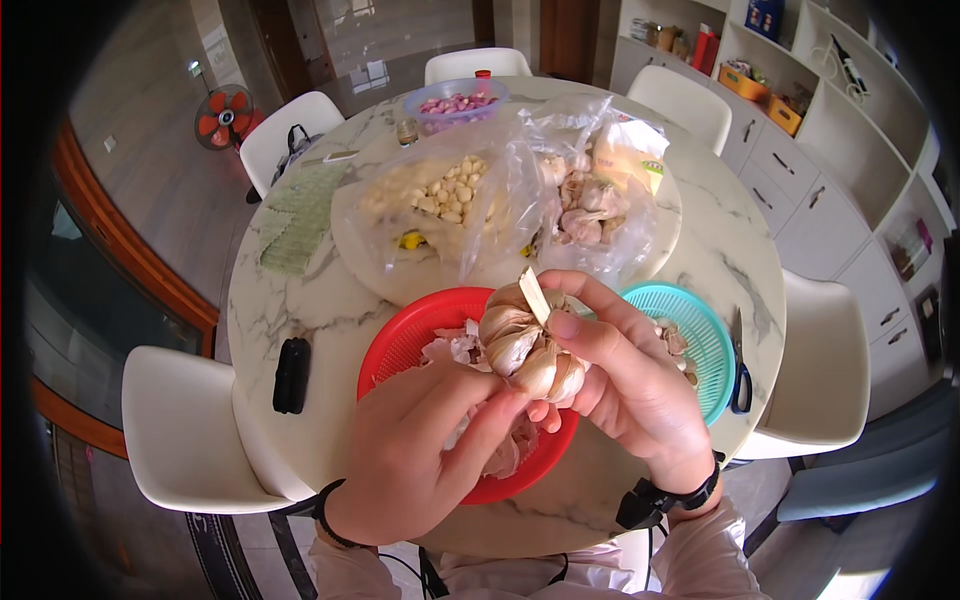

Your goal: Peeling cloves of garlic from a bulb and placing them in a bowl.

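A whole garlic bulb (510,340) with a dry stem stub is held up over the red plastic basket (383,350). My right hand (645,400) grips it from the right, thumb against the stem and fingers behind. Closed in a pinch, my left hand (410,455) has its fingertips on the bulb's lower edge. Papery garlic skins (455,345) lie in the red basket, partly hidden by my hands. Just right of my right hand stands a teal basket (718,350) with several garlic pieces (675,345) inside.
Scissors (741,385) lie beside the teal basket. Farther back are a clear bag of peeled cloves (450,190), a bag of garlic bulbs (595,215) and a bowl of reddish-purple pieces (455,105). A green cloth (298,220) and black case (291,375) lie left. Chairs surround the table.
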Demonstrator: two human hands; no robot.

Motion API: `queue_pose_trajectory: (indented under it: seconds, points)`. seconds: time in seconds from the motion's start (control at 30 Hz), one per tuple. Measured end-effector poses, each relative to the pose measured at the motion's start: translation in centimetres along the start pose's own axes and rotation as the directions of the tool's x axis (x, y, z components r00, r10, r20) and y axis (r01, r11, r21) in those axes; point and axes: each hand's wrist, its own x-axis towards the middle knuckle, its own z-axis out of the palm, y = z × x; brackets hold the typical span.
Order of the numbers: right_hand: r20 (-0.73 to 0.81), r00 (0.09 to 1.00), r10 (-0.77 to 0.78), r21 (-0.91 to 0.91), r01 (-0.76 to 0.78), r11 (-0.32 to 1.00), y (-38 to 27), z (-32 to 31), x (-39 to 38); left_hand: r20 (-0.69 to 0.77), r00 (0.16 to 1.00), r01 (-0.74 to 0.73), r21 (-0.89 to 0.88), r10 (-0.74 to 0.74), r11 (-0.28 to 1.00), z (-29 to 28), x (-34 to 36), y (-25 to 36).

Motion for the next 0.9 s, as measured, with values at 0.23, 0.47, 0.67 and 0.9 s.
queue_pose_trajectory:
  seconds: [0.23, 0.47, 0.67, 0.9]
  points:
    - [0.036, 0.999, 0.023, 0.074, -0.025, 0.997, -0.6, -1.1, 0.4, -0.021, 0.999, -0.040, -0.037, 0.040, 0.999, -0.4, 0.0, 0.0]
    - [-0.047, 0.995, -0.090, -0.143, 0.082, 0.986, -0.9, -0.9, -0.5, 0.244, 0.949, 0.161, 0.165, -0.199, 0.973, -1.1, -0.9, -1.7]
    - [0.032, 0.990, -0.139, -0.177, 0.143, 0.974, 0.0, -0.3, -0.3, 0.155, 0.967, 0.201, 0.032, -0.203, 0.979, -1.1, -0.4, -1.1]
    - [0.210, 0.958, -0.197, -0.315, 0.257, 0.913, 0.4, -0.2, -0.2, 0.220, 0.960, 0.247, -0.378, -0.172, 0.892, -0.6, 0.5, -0.2]
